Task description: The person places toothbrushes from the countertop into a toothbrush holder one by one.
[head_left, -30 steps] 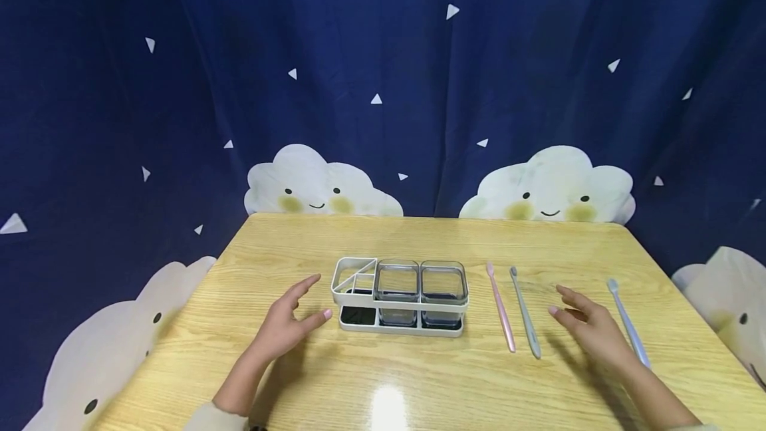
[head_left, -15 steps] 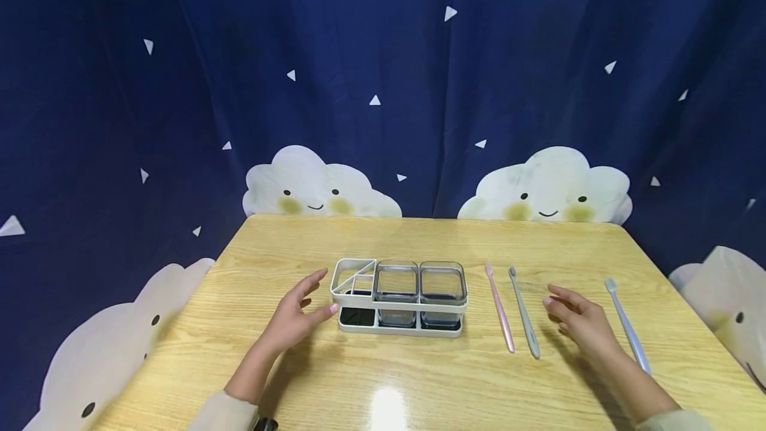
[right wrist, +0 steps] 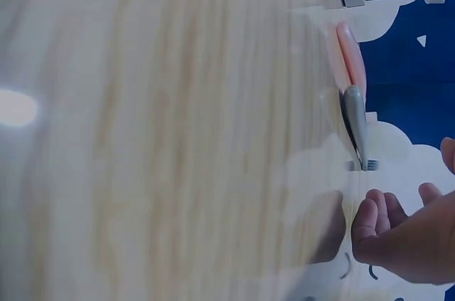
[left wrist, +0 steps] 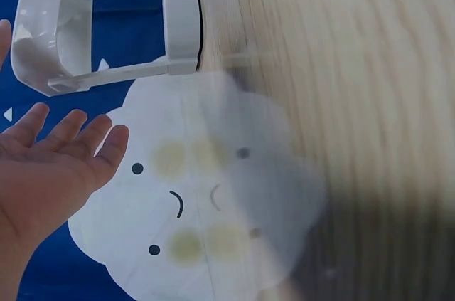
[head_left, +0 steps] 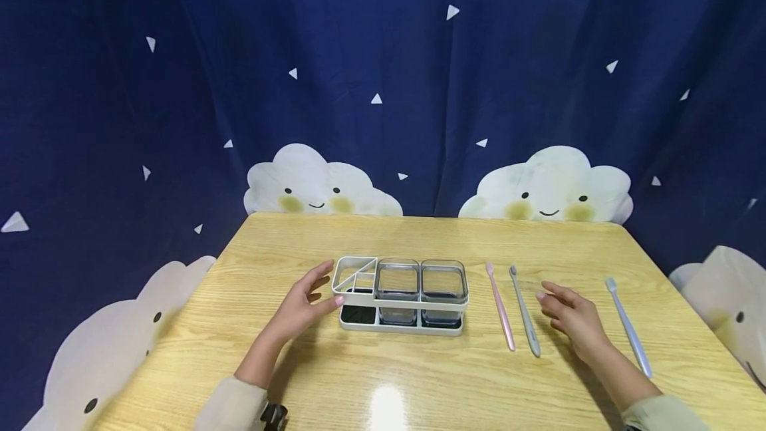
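Note:
A white toothbrush holder [head_left: 359, 298] stands mid-table with a divided section on its left and two clear square cups [head_left: 397, 278] to the right. My left hand [head_left: 302, 308] is at the holder's left end, fingers spread and thumb by the front corner. Whether the thumb touches it I cannot tell; in the left wrist view the other fingers [left wrist: 106, 146] are apart from it. Right of the holder lie a pink toothbrush [head_left: 501, 311] and a grey-green toothbrush [head_left: 525, 314]. My right hand [head_left: 571, 318], loosely bent and holding nothing, hovers between the grey-green one and a blue toothbrush [head_left: 630, 331].
The wooden table [head_left: 335, 384] ends at a dark blue curtain [head_left: 383, 52] printed with white triangles and smiling clouds. A bright light reflection shows on the table's front part. A dark band sits at my left wrist.
My left hand has moved right and slightly away from me, up to the holder's left end. My right hand has drifted left toward the grey-green toothbrush. Holder and toothbrushes stay in place.

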`<state>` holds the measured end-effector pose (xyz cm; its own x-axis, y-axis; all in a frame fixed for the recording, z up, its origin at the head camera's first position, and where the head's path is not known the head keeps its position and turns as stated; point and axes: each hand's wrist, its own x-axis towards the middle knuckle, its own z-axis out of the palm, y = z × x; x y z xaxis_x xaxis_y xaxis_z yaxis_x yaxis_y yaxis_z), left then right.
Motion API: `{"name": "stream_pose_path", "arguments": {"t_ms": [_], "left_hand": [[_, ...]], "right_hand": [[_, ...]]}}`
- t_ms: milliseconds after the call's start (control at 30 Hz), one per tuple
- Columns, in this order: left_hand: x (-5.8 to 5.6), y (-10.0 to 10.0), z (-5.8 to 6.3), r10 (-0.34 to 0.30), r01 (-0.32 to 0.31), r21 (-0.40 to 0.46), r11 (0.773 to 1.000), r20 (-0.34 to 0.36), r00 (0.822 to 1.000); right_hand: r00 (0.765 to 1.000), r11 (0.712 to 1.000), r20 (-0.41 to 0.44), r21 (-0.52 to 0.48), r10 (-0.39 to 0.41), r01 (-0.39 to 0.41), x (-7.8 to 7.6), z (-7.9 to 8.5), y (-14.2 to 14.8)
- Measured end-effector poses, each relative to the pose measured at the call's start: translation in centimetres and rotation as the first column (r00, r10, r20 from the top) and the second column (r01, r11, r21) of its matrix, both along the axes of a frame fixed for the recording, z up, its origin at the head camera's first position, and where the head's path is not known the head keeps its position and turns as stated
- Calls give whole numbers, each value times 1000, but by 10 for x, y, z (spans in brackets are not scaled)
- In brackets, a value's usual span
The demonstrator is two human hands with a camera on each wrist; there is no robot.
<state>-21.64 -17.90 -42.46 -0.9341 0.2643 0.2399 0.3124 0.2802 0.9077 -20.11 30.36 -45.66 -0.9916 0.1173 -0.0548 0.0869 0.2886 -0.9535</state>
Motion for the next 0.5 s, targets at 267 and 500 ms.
{"name": "stream_pose_path", "arguments": {"t_ms": [267,500], "left_hand": [[2,10,11,-25,23,46,999,50,998],[-11,10,-6,8,-13,80,997,56,998]], "right_hand": [[999,999,-15,28,-31,31,-6,-4,-6],[1000,999,-12,35,-15,16,-14,-4,-9]]}}
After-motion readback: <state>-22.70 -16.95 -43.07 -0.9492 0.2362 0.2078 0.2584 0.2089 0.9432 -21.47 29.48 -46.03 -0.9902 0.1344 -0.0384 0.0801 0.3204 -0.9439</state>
